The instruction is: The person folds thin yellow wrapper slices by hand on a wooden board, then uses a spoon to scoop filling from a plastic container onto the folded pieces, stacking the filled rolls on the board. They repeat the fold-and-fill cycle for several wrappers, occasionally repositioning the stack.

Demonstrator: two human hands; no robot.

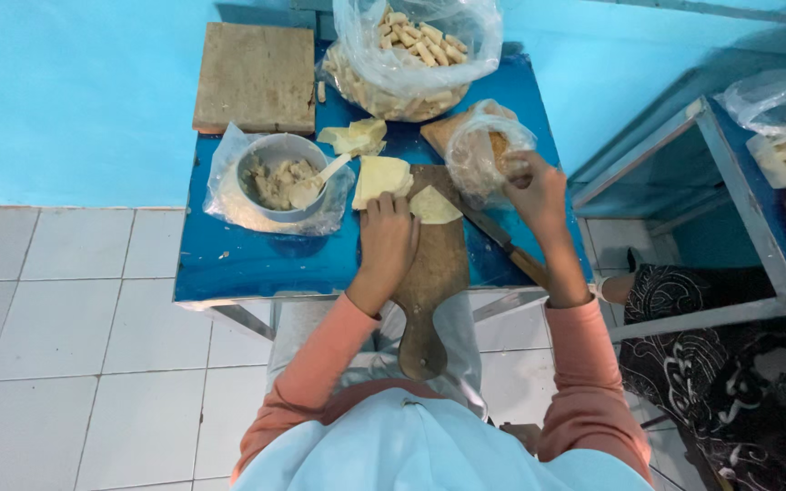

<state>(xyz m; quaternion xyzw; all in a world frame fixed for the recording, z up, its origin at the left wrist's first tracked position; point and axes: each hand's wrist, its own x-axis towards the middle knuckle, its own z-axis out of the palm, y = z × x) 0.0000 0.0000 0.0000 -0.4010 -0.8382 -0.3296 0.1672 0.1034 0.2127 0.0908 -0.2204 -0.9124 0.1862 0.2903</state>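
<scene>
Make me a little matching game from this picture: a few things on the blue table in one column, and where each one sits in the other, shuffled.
Things:
1. grey bowl with filling
2. big bag of rolled snacks
3. triangular wrapper
4. square wooden board

Places:
A. far left corner of the table
B. on the paddle-shaped board, beside the left hand
C. far edge, middle of the table
D. on a plastic sheet, left of the wrappers

Pairs: 1-D, 2-C, 3-B, 4-A

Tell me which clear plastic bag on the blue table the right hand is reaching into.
The small clear bag at the table's right edge, by the right hand. The big bag of rolled pieces sits at the back, and another lines the bowl on the left.
</scene>
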